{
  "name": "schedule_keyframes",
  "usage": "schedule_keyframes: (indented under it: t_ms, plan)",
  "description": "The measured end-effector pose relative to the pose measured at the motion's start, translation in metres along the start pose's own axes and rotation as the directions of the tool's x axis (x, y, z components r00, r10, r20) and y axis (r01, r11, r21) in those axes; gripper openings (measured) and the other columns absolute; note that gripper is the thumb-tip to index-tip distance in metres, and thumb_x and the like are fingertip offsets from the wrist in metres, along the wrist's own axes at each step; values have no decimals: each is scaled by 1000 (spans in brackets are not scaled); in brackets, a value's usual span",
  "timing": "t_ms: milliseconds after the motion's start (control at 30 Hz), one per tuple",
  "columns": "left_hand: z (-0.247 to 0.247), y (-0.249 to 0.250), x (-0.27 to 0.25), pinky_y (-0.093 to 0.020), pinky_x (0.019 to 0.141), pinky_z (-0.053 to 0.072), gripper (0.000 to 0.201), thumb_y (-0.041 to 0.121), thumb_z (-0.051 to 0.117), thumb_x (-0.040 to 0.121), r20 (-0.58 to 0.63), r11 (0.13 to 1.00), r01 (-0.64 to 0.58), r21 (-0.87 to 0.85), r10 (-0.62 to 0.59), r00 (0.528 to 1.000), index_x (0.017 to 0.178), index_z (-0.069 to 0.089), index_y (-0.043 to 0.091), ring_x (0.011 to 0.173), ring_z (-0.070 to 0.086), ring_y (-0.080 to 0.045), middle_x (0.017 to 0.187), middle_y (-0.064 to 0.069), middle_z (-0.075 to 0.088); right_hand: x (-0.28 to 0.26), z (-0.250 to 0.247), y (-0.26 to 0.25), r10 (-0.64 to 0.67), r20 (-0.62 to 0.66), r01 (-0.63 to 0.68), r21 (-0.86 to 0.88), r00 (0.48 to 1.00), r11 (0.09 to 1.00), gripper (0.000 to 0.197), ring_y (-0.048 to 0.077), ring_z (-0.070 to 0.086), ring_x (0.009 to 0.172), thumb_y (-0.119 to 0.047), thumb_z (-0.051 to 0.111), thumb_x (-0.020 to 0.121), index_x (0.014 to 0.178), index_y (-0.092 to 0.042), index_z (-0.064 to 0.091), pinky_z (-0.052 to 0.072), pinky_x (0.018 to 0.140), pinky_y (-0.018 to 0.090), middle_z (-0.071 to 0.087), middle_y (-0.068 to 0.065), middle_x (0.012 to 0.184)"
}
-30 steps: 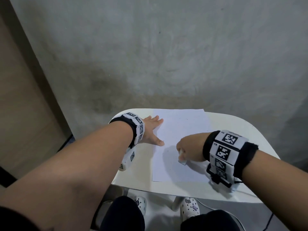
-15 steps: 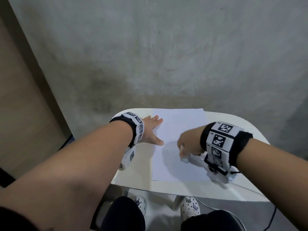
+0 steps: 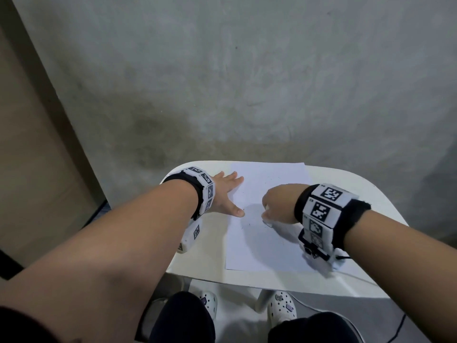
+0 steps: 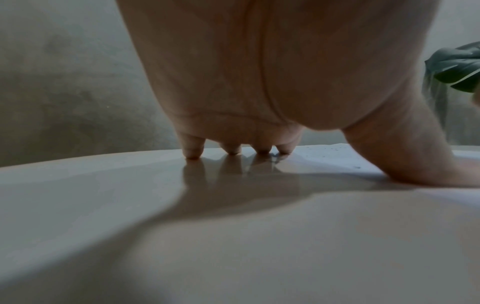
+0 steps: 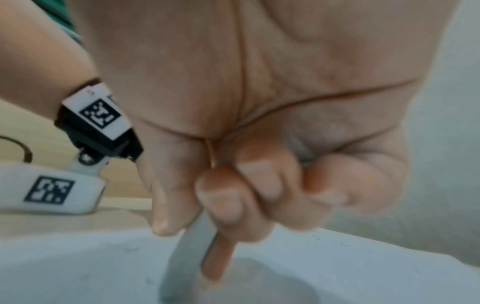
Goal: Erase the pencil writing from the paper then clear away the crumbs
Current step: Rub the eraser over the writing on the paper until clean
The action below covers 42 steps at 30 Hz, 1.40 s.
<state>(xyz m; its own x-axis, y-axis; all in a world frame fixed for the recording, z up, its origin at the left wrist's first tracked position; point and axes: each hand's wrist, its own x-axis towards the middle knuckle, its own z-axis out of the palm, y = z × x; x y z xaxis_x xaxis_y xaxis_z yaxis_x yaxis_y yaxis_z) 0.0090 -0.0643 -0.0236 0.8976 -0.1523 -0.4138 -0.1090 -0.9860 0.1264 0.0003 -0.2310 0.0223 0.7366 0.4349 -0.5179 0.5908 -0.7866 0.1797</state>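
A white sheet of paper (image 3: pixel 259 233) lies on a small white table (image 3: pixel 202 258). My left hand (image 3: pixel 226 194) lies flat with straight fingers (image 4: pixel 192 150) on the table and the sheet's left edge. My right hand (image 3: pixel 274 206) pinches a pale grey eraser (image 5: pixel 187 259) between thumb and forefinger, its lower end pressed on the paper (image 5: pixel 78 267) near the middle. The eraser (image 3: pixel 267 222) barely shows under the fist in the head view. Tiny dark crumbs (image 3: pixel 249 224) speckle the sheet, and crumbs (image 4: pixel 335 149) also dot its far part.
A grey concrete wall (image 3: pixel 247 82) stands right behind the table. A beige panel (image 3: pixel 32 157) is at the left. My knees and white clogs (image 3: pixel 282 305) are under the table's front edge. A thin cable (image 3: pixel 390 330) trails at lower right.
My right hand with the eraser has shifted up the sheet, away from me, between the earlier frames and now. The left hand has stayed in place on the paper's edge.
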Motion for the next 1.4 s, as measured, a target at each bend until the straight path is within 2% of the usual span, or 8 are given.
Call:
schedule_keyframes:
  t_ms: [67,300,500,667,900,1100,1267,1400]
  plan:
    - [0,0,1,-46,120,1,100,61,56,86,-1,1000,-3,7,3,1000,154,-9,29,150,-11,-21,161,8,-14,-1,6,3,-2,-39,3,36,999,999,33,23,61,99,-32,48,91,108,-9,65,44,77,31,66,3,108]
    - [1,-1,2,-47,121,1,99,62,55,85,4,1000,6,12,-6,1000,153,-10,31,150,-12,-19,161,11,-16,-25,19,6,-75,147,72,24,986,997,19,19,54,88,-34,52,91,94,-16,57,45,80,30,57,-3,95]
    - [1,-3,5,-46,121,0,101,63,56,84,3,1000,-3,-5,3,1000,153,-10,31,150,-13,-19,161,10,-16,-4,12,-6,-74,-37,74,-1,997,997,32,25,61,101,-30,49,91,108,-8,64,45,83,35,66,5,109]
    - [1,-2,4,-47,121,2,100,63,55,84,9,1000,3,17,-3,1000,153,-10,31,150,-12,-18,160,11,-16,-29,23,1,-120,143,119,12,982,993,19,20,53,87,-33,50,92,95,-15,56,44,82,34,57,-2,94]
    - [-3,-5,-1,-38,122,1,100,62,54,86,-21,999,21,32,-20,1000,155,-8,22,150,-8,-12,162,4,-14,-21,0,18,-17,-226,75,249,974,966,10,19,46,81,-22,50,92,84,-16,51,36,67,28,53,-3,81]
    - [-17,5,9,-47,120,1,110,67,60,79,-3,998,32,61,-32,999,155,-4,21,149,-13,-23,161,-5,-17,-8,3,11,-60,-221,104,190,973,976,2,22,56,96,-21,48,93,94,-23,49,43,83,33,65,-1,106]
    - [-17,22,18,-50,120,5,113,73,58,76,31,993,-5,120,2,1000,154,-7,24,150,-9,-23,162,-3,-15,4,6,-1,-48,-82,45,-42,995,998,17,23,53,90,-16,46,95,112,-16,49,42,78,30,56,1,98]
    - [-5,23,15,-49,121,8,108,71,54,79,-10,987,17,158,-15,1000,154,-10,26,151,-4,-23,162,-1,-13,3,14,3,-57,-92,60,31,994,998,7,26,52,83,-21,44,96,99,-16,40,43,75,33,55,4,92]
